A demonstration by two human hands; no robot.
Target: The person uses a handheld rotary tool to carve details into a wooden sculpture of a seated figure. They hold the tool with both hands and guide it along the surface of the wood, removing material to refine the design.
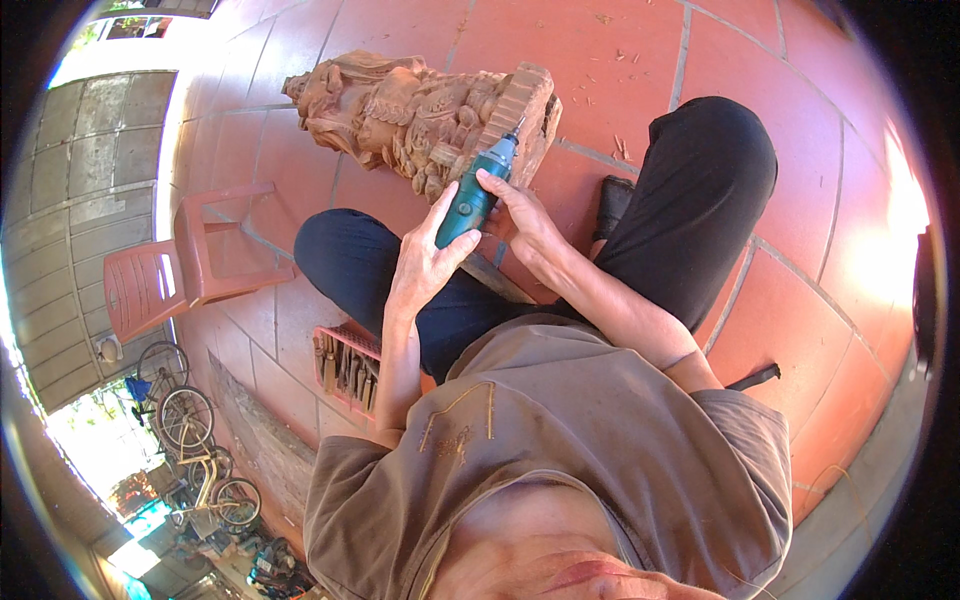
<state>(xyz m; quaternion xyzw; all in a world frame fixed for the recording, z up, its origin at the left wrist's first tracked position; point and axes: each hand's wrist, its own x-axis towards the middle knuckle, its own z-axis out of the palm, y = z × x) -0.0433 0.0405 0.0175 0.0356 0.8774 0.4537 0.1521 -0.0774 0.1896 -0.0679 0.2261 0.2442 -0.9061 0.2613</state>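
Both my hands hold a green and grey rotary tool [468,212], its narrow tip pointing away from me. My left hand [428,258] is wrapped round the rear of its body, thumb lying along the near side. On the other side, my right hand [524,220] grips it with the thumb near the grey collar. Just beyond the tool, a carved wooden statue [415,112] lies on its side on the tiles. Its flat base [535,110] is at the right, close to the tool's tip; whether they touch, I cannot tell.
Red floor tiles [620,50] carry scattered wood shavings. A pink basket of chisels [350,370] stands left of my leg, near a wooden plank [255,425]. Farther left are a red plastic chair [200,255] and bicycles [187,418]. A dark handle-like object [755,377] lies at right.
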